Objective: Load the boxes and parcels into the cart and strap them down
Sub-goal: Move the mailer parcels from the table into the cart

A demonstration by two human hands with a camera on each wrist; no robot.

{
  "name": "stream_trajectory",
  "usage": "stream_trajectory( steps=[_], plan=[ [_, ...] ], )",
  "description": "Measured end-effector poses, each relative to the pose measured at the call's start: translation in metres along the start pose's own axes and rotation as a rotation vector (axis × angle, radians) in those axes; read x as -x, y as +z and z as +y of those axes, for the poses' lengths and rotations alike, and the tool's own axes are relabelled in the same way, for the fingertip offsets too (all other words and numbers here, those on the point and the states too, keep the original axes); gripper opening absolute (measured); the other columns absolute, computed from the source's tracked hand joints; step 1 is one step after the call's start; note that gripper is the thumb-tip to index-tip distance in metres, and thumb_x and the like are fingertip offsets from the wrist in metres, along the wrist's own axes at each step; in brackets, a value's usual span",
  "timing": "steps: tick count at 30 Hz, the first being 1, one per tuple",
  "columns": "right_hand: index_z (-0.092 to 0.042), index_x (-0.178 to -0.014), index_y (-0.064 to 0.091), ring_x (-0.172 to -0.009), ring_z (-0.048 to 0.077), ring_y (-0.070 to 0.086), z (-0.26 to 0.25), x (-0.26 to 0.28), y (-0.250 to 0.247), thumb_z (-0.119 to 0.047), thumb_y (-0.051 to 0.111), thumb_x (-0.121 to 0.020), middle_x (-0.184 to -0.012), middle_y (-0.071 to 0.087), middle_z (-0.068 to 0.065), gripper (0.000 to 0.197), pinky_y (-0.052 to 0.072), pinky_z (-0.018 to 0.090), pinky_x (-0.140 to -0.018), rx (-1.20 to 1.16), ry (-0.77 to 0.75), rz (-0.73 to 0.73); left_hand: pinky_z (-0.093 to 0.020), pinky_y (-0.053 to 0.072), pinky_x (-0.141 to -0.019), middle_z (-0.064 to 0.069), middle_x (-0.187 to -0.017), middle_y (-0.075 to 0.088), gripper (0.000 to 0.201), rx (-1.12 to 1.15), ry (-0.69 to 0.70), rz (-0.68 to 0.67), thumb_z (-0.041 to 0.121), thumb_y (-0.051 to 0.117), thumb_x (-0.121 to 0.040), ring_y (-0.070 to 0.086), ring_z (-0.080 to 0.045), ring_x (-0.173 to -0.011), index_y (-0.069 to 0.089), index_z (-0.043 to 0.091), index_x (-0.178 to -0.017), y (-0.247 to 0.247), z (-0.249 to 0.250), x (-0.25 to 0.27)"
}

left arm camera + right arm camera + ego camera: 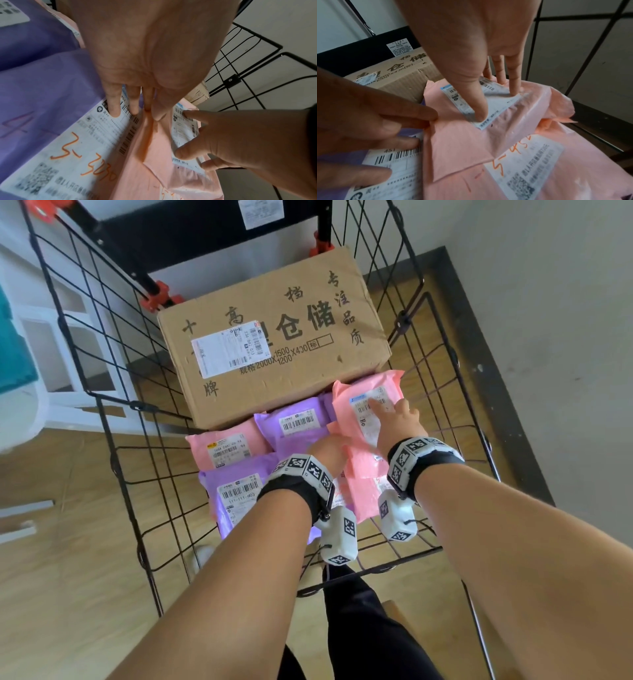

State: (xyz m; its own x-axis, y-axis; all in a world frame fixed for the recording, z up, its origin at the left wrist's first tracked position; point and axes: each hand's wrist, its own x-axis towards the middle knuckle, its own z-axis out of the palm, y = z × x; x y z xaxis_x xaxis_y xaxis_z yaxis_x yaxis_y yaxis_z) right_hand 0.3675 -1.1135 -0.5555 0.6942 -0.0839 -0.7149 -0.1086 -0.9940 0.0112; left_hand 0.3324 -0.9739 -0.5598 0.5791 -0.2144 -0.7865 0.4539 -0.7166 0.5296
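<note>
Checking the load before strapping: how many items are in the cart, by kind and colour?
Cardboard box: 1
Pink parcels: 3
Purple parcels: 2
Total: 6

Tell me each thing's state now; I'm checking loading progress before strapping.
cardboard box: in cart, lying flat.
top pink parcel: on the pile, pressed by right hand.
purple parcel: lying flat, left hand touching it.
wire cart: loaded; no strap visible.
</note>
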Motion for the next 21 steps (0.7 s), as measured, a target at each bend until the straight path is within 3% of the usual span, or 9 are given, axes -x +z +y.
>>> stream_trajectory(
  steps=[1,2,4,7,9,11,14,18,21],
  plan=[
    [-0.042,-0.149,0.014,-0.127,0.034,0.033,0.000,0.001,-0.001,-0.008,0.055,-0.086,-0.142,0.025,0.015,0.082,0.047,0.048,-0.097,-0.005,0.005,-0.010,-0.007,0.045,-0.069,-0.015,-0.084,0.055,0.037,0.018,0.018,0.010,-0.010,0.036,-0.097,0.064,-0.002,-0.076,0.046,-0.012,-0.132,0.000,-0.001,0.000],
    [-0.042,-0.149,0.014,-0.127,0.034,0.033,0.000,0.002,-0.002,-0.008,0.053,-0.087,-0.143,0.024,0.014,0.082,0.046,0.049,-0.098,-0.014,0.013,-0.019,-0.008,0.046,-0.076,-0.015,-0.093,0.059,0.038,0.029,0.004,0.009,-0.007,0.037,-0.097,0.064,0.004,-0.083,0.047,-0.009,-0.134,-0.002,0.001,0.001],
    [-0.043,-0.150,0.015,-0.128,0.032,0.032,0.000,0.006,-0.007,-0.007,0.050,-0.087,-0.143,0.023,0.012,0.080,0.046,0.048,-0.098,-0.044,0.030,-0.027,-0.020,0.038,-0.102,-0.013,-0.135,0.053,0.041,-0.022,-0.043,0.027,0.004,0.040,-0.099,0.052,-0.012,-0.124,0.045,0.008,-0.140,-0.008,0.006,0.009],
    [-0.039,-0.149,0.022,-0.128,0.031,0.033,-0.001,0.017,-0.020,-0.003,0.046,-0.085,-0.142,0.024,0.011,0.077,0.048,0.045,-0.096,-0.123,0.051,-0.022,-0.025,0.033,-0.107,-0.009,-0.145,0.045,0.042,-0.010,-0.066,0.039,0.007,0.041,-0.099,0.043,-0.024,-0.134,0.045,0.013,-0.141,-0.019,0.015,0.025],
    [-0.034,-0.149,0.026,-0.128,0.031,0.035,-0.001,0.027,-0.030,-0.001,0.044,-0.084,-0.143,0.025,0.011,0.075,0.048,0.045,-0.097,-0.169,0.081,-0.017,-0.017,0.039,-0.097,-0.010,-0.144,0.047,0.044,0.024,-0.072,0.046,0.005,0.045,-0.098,0.047,-0.025,-0.129,0.046,0.011,-0.141,-0.027,0.016,0.039],
    [-0.031,-0.149,0.027,-0.131,0.031,0.036,-0.002,0.041,-0.040,0.000,0.043,-0.084,-0.147,0.022,0.012,0.074,0.048,0.047,-0.098,-0.203,0.114,-0.021,-0.001,0.042,-0.065,-0.011,-0.137,0.053,0.044,0.079,-0.065,0.073,0.002,0.048,-0.095,0.061,-0.026,-0.103,0.048,0.011,-0.139,-0.036,0.016,0.057],
    [-0.025,-0.147,0.033,-0.129,0.033,0.040,-0.006,0.062,-0.056,-0.003,0.042,-0.083,-0.145,0.026,0.014,0.068,0.048,0.047,-0.098,-0.189,0.108,0.016,-0.007,0.034,-0.044,-0.003,-0.132,0.056,0.044,0.055,-0.050,0.132,0.006,0.049,-0.095,0.059,-0.020,-0.077,0.051,0.020,-0.137,-0.057,0.019,0.085],
    [-0.020,-0.148,0.033,-0.129,0.034,0.041,-0.027,0.094,-0.079,-0.007,0.044,-0.087,-0.148,0.026,0.016,0.064,0.045,0.046,-0.102,-0.169,0.093,0.061,-0.005,0.033,-0.056,-0.004,-0.142,0.048,0.045,0.050,-0.007,0.180,0.004,0.049,-0.095,0.058,-0.022,-0.104,0.048,0.011,-0.139,-0.083,0.019,0.118],
    [-0.019,-0.142,0.041,-0.124,0.035,0.046,-0.052,0.118,-0.095,-0.012,0.044,-0.089,-0.145,0.032,0.018,0.054,0.046,0.044,-0.101,-0.191,0.039,0.123,-0.025,0.049,-0.082,-0.008,-0.136,0.054,0.048,0.155,-0.004,0.247,0.006,0.052,-0.092,0.060,-0.027,-0.107,0.049,0.019,-0.138,-0.100,0.014,0.145]
  ],
)
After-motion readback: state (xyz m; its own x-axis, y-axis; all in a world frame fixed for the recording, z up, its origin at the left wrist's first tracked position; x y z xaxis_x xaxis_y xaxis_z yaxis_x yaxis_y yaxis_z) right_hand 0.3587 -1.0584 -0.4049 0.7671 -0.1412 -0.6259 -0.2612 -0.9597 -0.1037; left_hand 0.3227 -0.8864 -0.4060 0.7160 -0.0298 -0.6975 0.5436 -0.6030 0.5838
